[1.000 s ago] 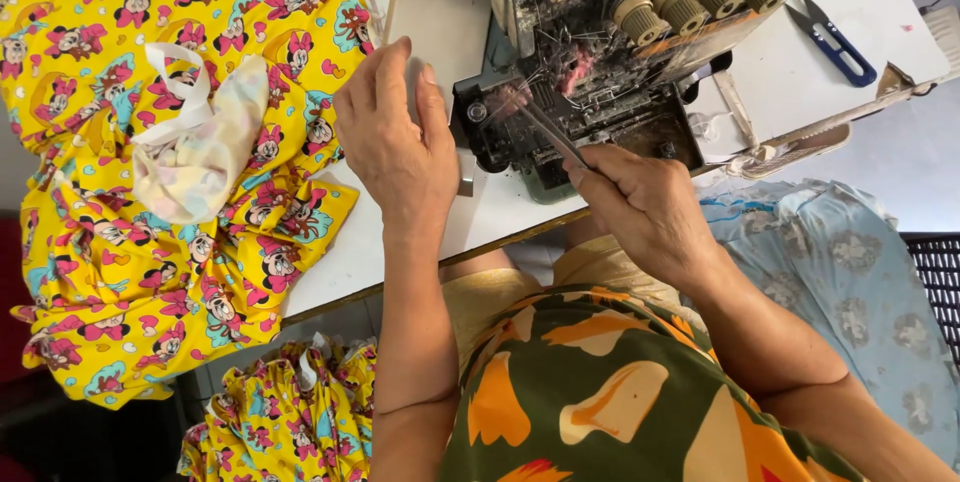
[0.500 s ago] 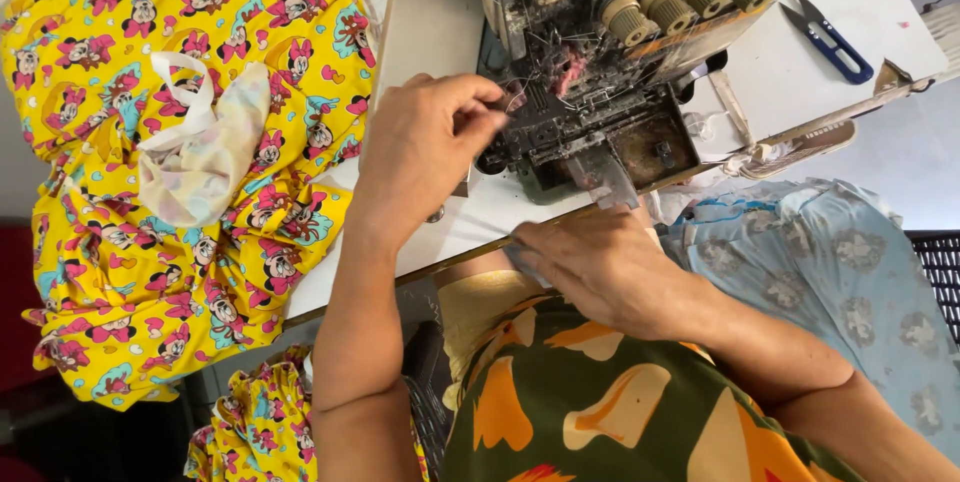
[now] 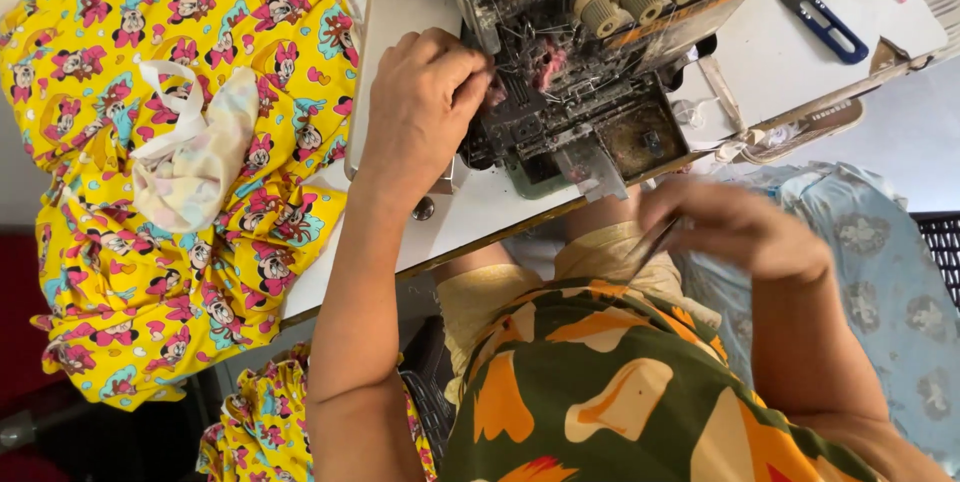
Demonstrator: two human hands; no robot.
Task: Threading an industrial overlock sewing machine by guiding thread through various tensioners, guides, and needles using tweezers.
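Head view: left hand (image 3: 425,107) rested against the overlock sewing machine (image 3: 590,62) on the white table (image 3: 400,2), fingertips pinched at its needle area. Right hand (image 3: 740,227), blurred, gripped thin tweezers (image 3: 655,240) below the table edge. Yellow printed fabric (image 3: 150,192) lay left.

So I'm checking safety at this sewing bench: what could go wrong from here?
The left hand has its fingertips right in the open sewing machine, among needles and threads; a pinch or prick seems possible. The right hand holds slim tweezers over the lap, which might slip and drop.
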